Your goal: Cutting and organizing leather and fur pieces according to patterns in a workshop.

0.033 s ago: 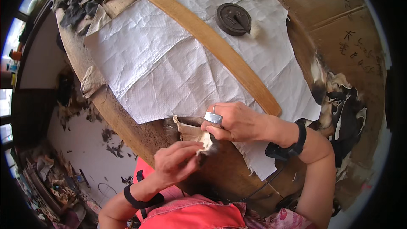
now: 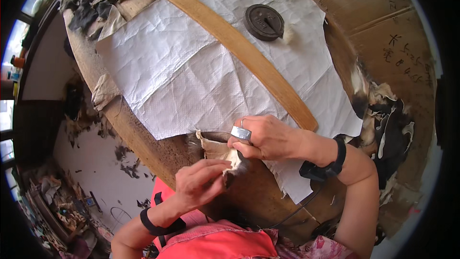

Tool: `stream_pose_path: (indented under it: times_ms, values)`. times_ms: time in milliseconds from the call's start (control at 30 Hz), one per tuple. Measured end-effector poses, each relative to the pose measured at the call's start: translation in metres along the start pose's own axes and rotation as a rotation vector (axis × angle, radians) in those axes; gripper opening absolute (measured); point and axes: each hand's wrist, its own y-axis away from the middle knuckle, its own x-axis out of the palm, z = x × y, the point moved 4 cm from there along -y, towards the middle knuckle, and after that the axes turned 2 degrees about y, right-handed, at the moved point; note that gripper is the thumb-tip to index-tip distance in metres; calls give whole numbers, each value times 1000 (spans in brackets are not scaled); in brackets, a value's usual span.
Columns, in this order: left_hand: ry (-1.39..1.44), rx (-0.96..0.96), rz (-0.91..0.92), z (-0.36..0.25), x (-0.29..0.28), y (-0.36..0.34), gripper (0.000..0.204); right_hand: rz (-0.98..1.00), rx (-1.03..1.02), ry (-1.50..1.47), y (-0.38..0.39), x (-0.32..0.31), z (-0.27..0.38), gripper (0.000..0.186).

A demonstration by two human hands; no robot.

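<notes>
Both left hand [image 2: 199, 181] and right hand [image 2: 266, 136] pinch the hide [image 2: 218, 151], probably for tension. Weight [image 2: 261, 21] near one o'clock likely pins that sheet [image 2: 182, 72].

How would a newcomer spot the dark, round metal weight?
Find the creased white woven sheet. On it runs a long, curved tan wooden strip; right of its far half sits the dark, round metal weight. Unlike the strip, it is a slotted disc beside a pale, fluffy tuft.
</notes>
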Motion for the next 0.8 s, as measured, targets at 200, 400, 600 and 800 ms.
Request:
stream_pose_path:
  times_ms: [200,400,600,800]
  values:
    - [71,-59,-53,12,-14,7,24,-39,30,25,0,-3,5,29]
    - [1,-1,245,3,-2,17,21,194,248,-350,-6,-10,-7,40]
    - [293,-234,-112,-3,-75,-16,15,-265,324,-515,14,-58,4,30]
    - [-432,167,-632,-24,-112,-95,62,-668,554,213,49,-89,-33,21]
